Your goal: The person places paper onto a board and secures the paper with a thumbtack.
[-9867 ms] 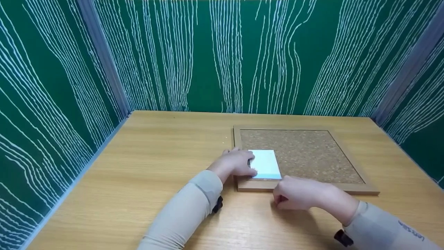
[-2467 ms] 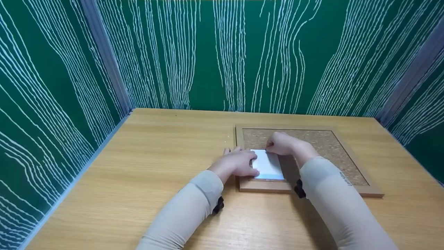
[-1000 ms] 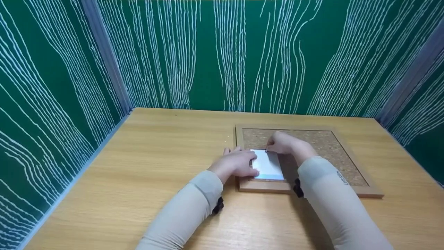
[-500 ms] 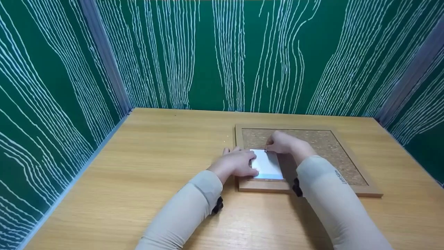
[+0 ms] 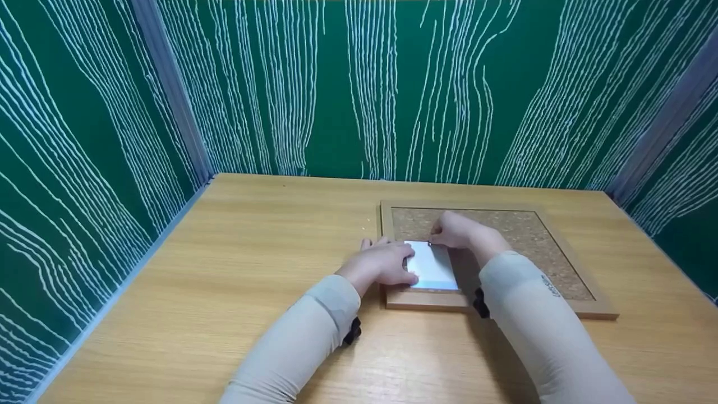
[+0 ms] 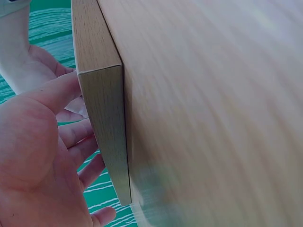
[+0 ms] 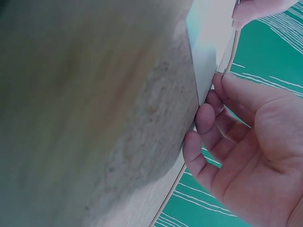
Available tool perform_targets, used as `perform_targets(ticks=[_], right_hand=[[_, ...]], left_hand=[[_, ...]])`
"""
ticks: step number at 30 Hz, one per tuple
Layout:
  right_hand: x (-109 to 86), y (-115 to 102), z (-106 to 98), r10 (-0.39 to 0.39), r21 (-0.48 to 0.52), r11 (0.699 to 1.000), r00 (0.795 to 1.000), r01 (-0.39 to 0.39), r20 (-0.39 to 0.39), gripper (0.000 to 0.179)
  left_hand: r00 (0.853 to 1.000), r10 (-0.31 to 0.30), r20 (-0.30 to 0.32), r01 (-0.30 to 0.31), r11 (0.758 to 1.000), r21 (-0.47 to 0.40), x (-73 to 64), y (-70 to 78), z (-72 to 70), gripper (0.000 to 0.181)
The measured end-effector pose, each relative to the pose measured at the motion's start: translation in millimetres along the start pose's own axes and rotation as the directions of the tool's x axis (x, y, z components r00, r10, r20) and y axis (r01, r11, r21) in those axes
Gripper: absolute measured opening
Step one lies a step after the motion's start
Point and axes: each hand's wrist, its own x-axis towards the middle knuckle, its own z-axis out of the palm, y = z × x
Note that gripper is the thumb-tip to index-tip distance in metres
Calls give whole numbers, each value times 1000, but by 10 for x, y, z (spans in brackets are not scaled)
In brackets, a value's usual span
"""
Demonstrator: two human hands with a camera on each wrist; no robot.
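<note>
A cork board (image 5: 533, 247) in a wooden frame lies flat on the table. A white card (image 5: 433, 268) rests on its near left corner. My left hand (image 5: 384, 262) lies with straight fingers on the card's left edge and the frame (image 6: 102, 118). My right hand (image 5: 457, 230) sits at the card's far edge with its fingers curled. Thumb and forefinger pinch a tiny dark pin (image 5: 429, 243) against the card. In the right wrist view the right hand's fingertips (image 7: 206, 116) touch the card's (image 7: 210, 38) corner on the cork (image 7: 151, 123). The pin itself is hidden there.
The wooden table (image 5: 252, 269) is enclosed by green walls with white wavy lines (image 5: 359, 84) on the left, back and right. The cork board takes up the table's right half. Both sleeved forearms cross the table's front edge.
Ten seconds ago my right hand rested as a fist on the table in front of the board; it now sits at the card's far edge. Over the last second nothing has visibly moved.
</note>
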Motion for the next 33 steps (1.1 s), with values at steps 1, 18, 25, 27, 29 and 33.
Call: perform_targets(ticks=[1, 18, 25, 27, 29, 33], right_hand=[[-1, -3, -4, 6, 5, 1000, 1000, -6, 1, 19], [3, 13, 25, 0, 3, 1000, 1000, 0, -27, 18], [-19, -6, 20, 32, 29, 999, 999, -31, -30, 18], [-18, -9, 20, 30, 28, 999, 999, -29, -31, 18], [-23, -11, 19, 32, 30, 999, 999, -31, -32, 18], [-47, -9, -7, 21, 20, 1000, 1000, -20, -23, 17]], left_hand=[[1000, -1, -1, 1, 1000, -1, -1, 2, -3, 66], [1000, 6, 7, -6, 1000, 9, 3, -15, 3, 67], [1000, 6, 12, -6, 1000, 3, 7, -16, -7, 67], [1000, 5, 11, -5, 1000, -5, 11, -15, -6, 66], [1000, 7, 7, -7, 1000, -9, 14, -15, 0, 66], [1000, 15, -3, -15, 1000, 1, 10, 2, 0, 66]])
